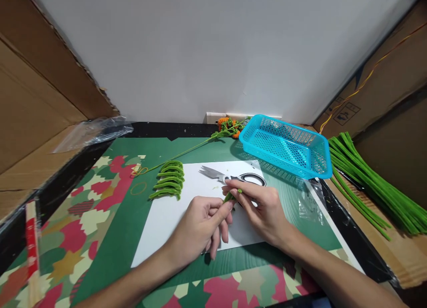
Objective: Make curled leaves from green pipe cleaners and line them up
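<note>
My left hand (210, 221) and my right hand (258, 206) meet over a white sheet of paper (160, 230). Both pinch a short green pipe cleaner piece (228, 197), mostly covered by the fingers. Just behind the right hand lie scissors (213, 174) with grey blades and a black-and-white handle, blades pointing left. To the left, several bent green pipe cleaner pieces (170, 180) lie in a row, one behind another, across the paper's edge.
A blue perforated basket (287, 159) stands at the back right. Long green pipe cleaners (376, 188) lie on cardboard at right. An orange flower (227, 122) with a long green stem (187, 154) lies behind. Rubber bands (138, 188) and clear plastic (100, 132) are at left.
</note>
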`<state>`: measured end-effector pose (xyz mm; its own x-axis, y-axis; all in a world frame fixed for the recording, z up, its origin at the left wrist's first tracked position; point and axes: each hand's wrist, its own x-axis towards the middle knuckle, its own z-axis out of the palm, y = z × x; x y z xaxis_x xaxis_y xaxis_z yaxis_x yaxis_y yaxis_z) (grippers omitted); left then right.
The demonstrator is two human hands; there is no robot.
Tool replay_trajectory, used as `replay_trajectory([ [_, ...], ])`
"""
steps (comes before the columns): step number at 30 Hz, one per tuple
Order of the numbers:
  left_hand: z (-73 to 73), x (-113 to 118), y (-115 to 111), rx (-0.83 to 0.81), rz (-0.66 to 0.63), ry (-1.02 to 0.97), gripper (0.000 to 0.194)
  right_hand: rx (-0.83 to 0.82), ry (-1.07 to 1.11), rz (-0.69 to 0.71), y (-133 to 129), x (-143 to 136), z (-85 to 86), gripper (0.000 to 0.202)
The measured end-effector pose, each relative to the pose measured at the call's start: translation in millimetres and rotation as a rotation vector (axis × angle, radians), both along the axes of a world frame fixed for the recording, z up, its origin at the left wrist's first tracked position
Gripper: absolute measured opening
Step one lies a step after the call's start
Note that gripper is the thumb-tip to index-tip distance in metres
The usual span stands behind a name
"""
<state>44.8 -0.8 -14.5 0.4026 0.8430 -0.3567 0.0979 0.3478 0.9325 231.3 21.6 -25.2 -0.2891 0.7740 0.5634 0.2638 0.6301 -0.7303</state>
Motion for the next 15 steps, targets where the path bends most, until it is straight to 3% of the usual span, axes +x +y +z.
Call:
replay_trajectory([
  [4,-2.8,-1,-6,0.086,0.008,0.063,0.054,0.079,-0.069,-0.034,-3,-3,-7.2,0.037],
  [9,-5.9,-2,-6,0.129,0.056,0.062,0.052,0.024,-0.092,-0.087,-3,-4,-6.4,0.035],
  [13,-1.8,0,-2,0.082,0.037,-0.009,0.053,-0.200,0.080,-0.124,3,-1,1.5,0.030],
  [15,-0.3,0,-1,0.095,0.040,-0.021,0.052,-0.361,0.208,-0.071,5,-2,4.2,0.029],
])
